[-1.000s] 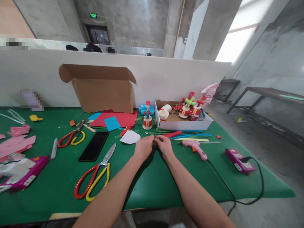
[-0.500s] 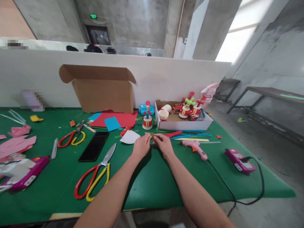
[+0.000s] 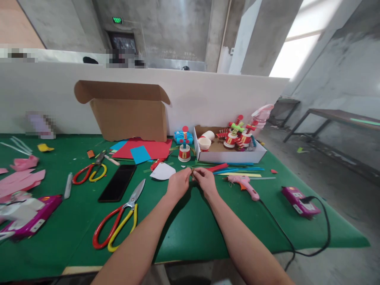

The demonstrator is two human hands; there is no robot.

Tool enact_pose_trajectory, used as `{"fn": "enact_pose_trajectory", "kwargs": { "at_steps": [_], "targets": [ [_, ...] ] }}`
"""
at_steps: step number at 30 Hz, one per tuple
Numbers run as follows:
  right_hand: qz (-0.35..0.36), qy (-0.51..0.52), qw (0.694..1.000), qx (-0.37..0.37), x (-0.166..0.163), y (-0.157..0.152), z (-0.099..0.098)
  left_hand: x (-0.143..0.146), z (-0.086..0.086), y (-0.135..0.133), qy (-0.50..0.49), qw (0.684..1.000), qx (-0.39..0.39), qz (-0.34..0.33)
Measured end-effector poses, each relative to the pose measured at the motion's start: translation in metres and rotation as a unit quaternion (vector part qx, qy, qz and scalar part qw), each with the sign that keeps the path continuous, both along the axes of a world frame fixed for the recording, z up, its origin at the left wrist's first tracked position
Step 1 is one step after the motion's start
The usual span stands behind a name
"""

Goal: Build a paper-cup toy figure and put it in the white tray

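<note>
My left hand (image 3: 179,183) and my right hand (image 3: 204,180) meet fingertip to fingertip above the green table, both with fingers pinched. Between them is a small brownish piece (image 3: 192,170), mostly hidden by the fingers; I cannot tell its kind. A white paper cutout (image 3: 163,171) lies just left of my left hand. Beyond the hands stands a paper-cup figure (image 3: 184,152) with a red round top and coiled paper arms. Right of my right hand rests a pink glue gun (image 3: 245,185), beside red and blue paper strips (image 3: 237,170).
Large scissors (image 3: 130,204), a black phone (image 3: 117,183) and smaller pliers-like scissors (image 3: 96,168) lie to the left. A white box (image 3: 231,157) holds cups and more figures. The glue gun's cord runs near a purple power strip (image 3: 300,202). Red and blue paper sheets (image 3: 157,148) lie behind.
Both hands stay together at nearly the same spot. My left hand has shifted slightly right, and the fingertips now cover more of the small piece.
</note>
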State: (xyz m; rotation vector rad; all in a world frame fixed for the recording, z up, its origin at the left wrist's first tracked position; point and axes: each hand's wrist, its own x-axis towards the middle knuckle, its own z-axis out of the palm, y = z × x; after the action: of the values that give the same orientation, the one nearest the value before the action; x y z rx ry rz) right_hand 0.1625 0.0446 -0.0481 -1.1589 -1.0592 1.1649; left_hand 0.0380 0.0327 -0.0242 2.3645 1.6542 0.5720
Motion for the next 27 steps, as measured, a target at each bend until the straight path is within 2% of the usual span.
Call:
{"fn": "enact_pose_trajectory", "kwargs": {
  "at_steps": [4, 11, 16, 22, 25, 27],
  "targets": [
    [-0.018, -0.004, 1.0, -0.003, 0.002, 0.001, -0.001, 0.006, 0.002, -0.004, 0.027, 1.0, 0.005, -0.014],
    [0.027, 0.02, 0.999, 0.0, -0.001, -0.001, 0.003, -0.006, -0.001, 0.006, -0.035, 0.999, -0.007, 0.04],
    [0.03, -0.006, 1.0, 0.009, 0.0, 0.0, 0.004, -0.008, -0.001, 0.007, -0.043, 0.999, -0.006, 0.029],
    [-0.006, -0.026, 1.0, 0.013, 0.001, 0.0, 0.003, -0.003, 0.0, 0.001, -0.013, 1.0, 0.014, 0.009],
    [-0.018, -0.013, 1.0, 0.016, 0.0, -0.001, 0.004, -0.002, 0.0, 0.001, -0.005, 0.999, 0.03, -0.008],
    [-0.006, 0.007, 1.0, 0.014, -0.001, -0.002, 0.005, -0.004, 0.0, 0.003, -0.009, 1.0, 0.025, 0.004]
  ]
}}
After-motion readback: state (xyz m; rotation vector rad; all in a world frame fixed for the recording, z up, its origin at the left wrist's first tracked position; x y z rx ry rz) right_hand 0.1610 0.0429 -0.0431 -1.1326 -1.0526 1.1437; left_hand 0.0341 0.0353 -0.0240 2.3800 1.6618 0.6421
